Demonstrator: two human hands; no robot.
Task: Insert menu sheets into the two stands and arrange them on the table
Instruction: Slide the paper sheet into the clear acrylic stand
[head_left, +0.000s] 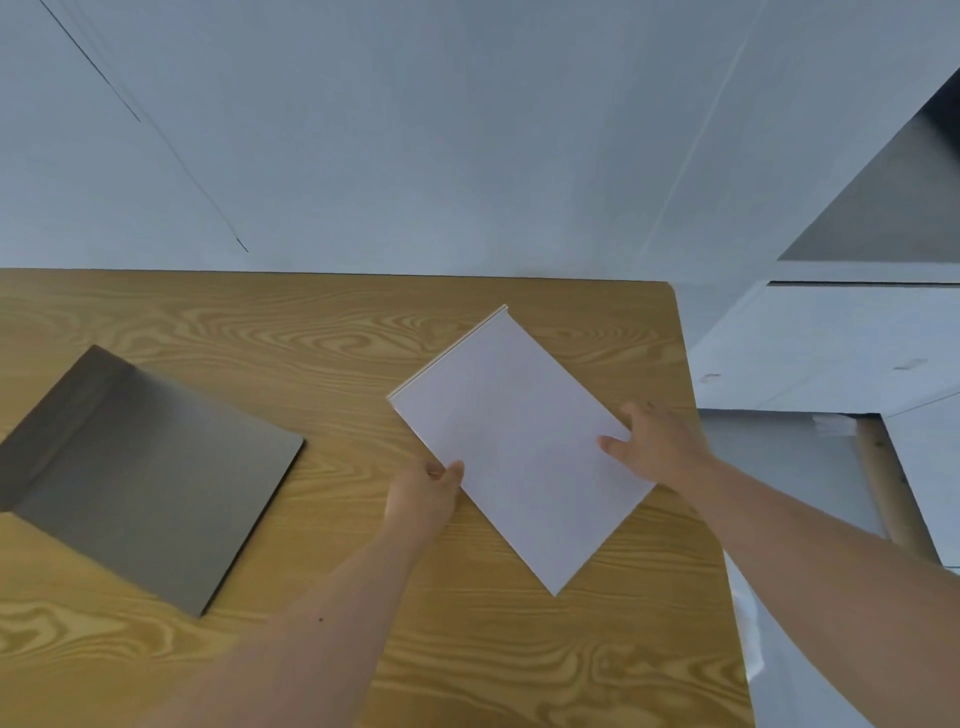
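White menu stand at table centre-right, turned diamond-wise, sheet state unclear to me. Left hand pinches its 8 o'clock edge; right hand grips 3 o'clock edge. Dark stand lies flat at 9 o'clock, well apart, on wood table.

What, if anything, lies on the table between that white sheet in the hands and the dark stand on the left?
Nothing visible does. The white sheet is held by the left hand and the right hand, and only bare wooden table shows between it and the dark stand lying to the left.
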